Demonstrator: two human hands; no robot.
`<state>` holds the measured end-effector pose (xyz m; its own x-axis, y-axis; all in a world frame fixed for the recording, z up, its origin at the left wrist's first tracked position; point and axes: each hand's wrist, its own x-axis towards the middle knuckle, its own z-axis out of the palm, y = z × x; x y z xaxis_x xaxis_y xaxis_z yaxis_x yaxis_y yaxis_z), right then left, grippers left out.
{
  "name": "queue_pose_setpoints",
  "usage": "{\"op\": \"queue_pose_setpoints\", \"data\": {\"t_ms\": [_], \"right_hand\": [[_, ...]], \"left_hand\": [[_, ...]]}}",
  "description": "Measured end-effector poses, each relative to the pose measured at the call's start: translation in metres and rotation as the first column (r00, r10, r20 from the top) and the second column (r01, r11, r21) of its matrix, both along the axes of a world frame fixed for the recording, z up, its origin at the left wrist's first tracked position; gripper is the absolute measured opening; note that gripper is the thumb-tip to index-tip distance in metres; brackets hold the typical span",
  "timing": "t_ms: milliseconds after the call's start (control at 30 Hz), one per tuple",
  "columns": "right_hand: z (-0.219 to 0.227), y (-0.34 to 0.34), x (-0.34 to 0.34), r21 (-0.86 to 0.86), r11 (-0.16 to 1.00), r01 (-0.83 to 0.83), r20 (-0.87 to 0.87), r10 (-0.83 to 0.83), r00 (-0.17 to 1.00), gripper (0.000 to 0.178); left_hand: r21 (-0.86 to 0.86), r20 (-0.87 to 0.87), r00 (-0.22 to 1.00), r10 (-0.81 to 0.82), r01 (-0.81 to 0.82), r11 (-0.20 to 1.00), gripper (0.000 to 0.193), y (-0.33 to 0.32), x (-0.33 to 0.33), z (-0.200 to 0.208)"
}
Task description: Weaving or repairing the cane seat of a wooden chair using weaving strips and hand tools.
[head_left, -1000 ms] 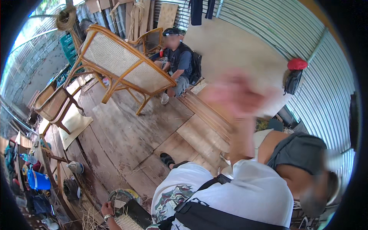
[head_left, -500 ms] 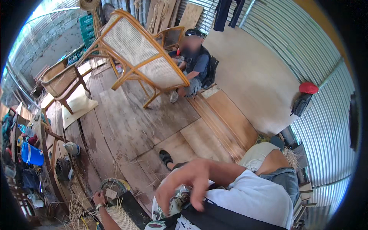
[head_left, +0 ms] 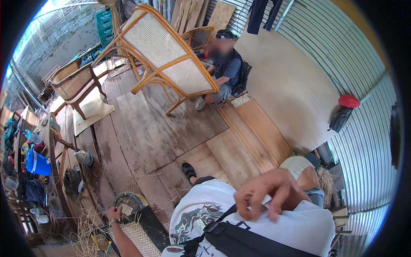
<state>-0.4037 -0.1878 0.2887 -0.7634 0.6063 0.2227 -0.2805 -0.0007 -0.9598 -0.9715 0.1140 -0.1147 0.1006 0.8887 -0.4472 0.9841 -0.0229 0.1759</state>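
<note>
— Wooden floor boards (head_left: 141,128) are spreading wide under us, and the big cane chair (head_left: 171,55) is standing far off. How is our weaving going?

— Our woven panel (head_left: 135,237) is lying low on our left, looking partly done, with loose straw (head_left: 85,222) around it. The picture's edge is cutting it off. Our left hand (head_left: 114,213) is touching its top edge, but we cannot tell its grip. Our right hand (head_left: 265,195) is curling over our shirt (head_left: 299,222), and we cannot tell if it is pinching anything.

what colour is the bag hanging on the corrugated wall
Black bag with a red top; head view shows it.
</note>
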Motion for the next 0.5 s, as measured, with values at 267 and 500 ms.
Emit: {"op": "queue_pose_setpoints", "data": {"t_ms": [267, 500], "right_hand": [[-0.002, -0.006, -0.037, -0.091, 0.992, 0.089, -0.039, -0.092, 0.995, 0.065], [-0.008, 0.004, -0.020, -0.167, 0.983, -0.075, 0.210, 0.110, 0.972, 0.065]], "left_hand": [[-0.003, -0.019, 1.000, 0.024, -0.024, 1.000, 0.056, 0.002, -0.023, -0.026], [-0.077, 0.174, 0.982, 0.070, -0.057, 0.995, 0.044, -0.007, 0.003, 0.013]]}}
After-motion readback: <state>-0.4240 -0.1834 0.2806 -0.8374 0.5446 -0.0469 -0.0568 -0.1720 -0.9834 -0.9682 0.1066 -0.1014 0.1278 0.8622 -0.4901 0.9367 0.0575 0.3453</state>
